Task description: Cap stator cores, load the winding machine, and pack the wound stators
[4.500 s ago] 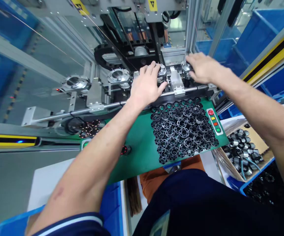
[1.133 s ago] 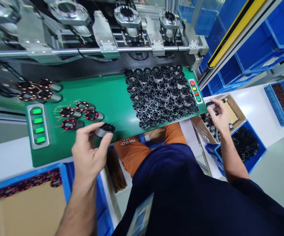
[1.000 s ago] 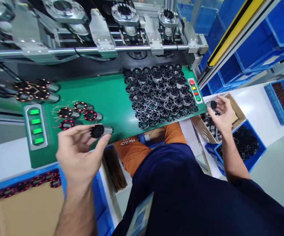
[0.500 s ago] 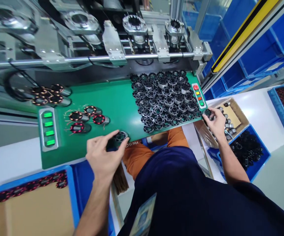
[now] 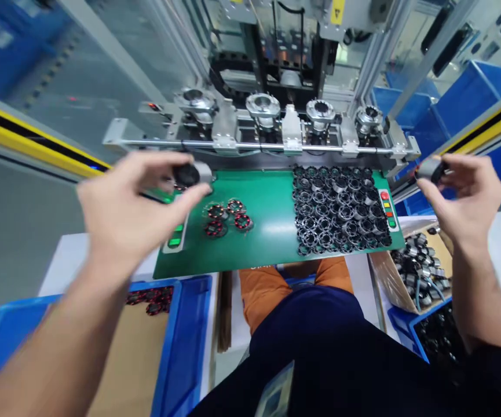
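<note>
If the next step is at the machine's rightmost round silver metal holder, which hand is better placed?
Probably the right hand: it appears nearer that holder and grips a short silver cylinder with a black end; the left hand, gripping a similar cylinder, is far to the left.

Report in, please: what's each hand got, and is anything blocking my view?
Left hand: gripping a black-and-silver ring. Right hand: gripping a second ring. View: left hand partly hides the green-button panel.

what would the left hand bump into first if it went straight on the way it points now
Probably the machine's front metal rail, ahead of the left hand and its held part, though depth is unclear.
</note>
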Demonstrator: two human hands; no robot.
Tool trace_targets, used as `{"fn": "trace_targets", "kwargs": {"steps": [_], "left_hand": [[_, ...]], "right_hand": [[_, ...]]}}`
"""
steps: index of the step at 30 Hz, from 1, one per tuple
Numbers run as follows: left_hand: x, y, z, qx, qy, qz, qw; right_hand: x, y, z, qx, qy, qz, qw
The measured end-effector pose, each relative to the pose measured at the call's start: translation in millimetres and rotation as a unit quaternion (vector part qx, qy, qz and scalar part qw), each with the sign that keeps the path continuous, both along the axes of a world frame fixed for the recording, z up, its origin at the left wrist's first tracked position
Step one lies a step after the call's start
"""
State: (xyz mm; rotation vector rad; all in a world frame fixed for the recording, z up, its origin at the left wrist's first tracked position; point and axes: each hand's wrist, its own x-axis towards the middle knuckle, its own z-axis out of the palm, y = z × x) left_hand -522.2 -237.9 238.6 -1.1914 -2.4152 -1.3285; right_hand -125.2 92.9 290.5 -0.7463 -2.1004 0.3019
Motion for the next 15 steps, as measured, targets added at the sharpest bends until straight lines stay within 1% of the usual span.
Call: {"fn": "trace_targets", "kwargs": {"steps": [2,3,4,5,6,8,10,12,13,15], "left_hand": [[-45.7,24.1,36.2,-0.023,0.054,-0.008,0.998],[-68.0,37.9,49.5,-0.048,0.076,-0.012,0.996],[-89.7,52.4,59.1,-0.071,0.086,-0.019,0.994],[-110.4,67.2,65.0,-0.099,0.092,-0.027,0.991],[-130.0,81.7,67.4,-0.120,0.095,-0.025,0.988],[-164.6,108.1,64.0,-0.164,0.092,-0.007,0.982],[-191.5,127.9,54.0,-0.211,0.078,0.017,0.974],[-210.4,139.2,42.7,-0.247,0.063,0.021,0.967],[-217.1,141.9,37.9,-0.260,0.057,0.011,0.964],[-226.5,143.2,31.7,-0.269,0.050,-0.026,0.962]], "right_hand": [[-66.9,3.3,36.6,0.024,-0.015,0.086,0.996],[-104.3,4.2,49.5,0.029,-0.027,0.128,0.991],[-143.1,5.3,58.3,0.015,-0.049,0.164,0.985],[-182.4,6.8,62.8,-0.001,-0.075,0.193,0.978],[-221.0,9.0,63.4,-0.011,-0.109,0.210,0.971],[-291.3,15.3,55.1,0.014,-0.178,0.222,0.959],[-346.5,22.9,39.5,0.064,-0.245,0.210,0.944],[-382.9,30.3,23.4,0.094,-0.309,0.188,0.928],[-394.5,34.0,16.8,0.100,-0.335,0.179,0.920],[-408.5,42.0,7.9,0.100,-0.365,0.174,0.909]]}}
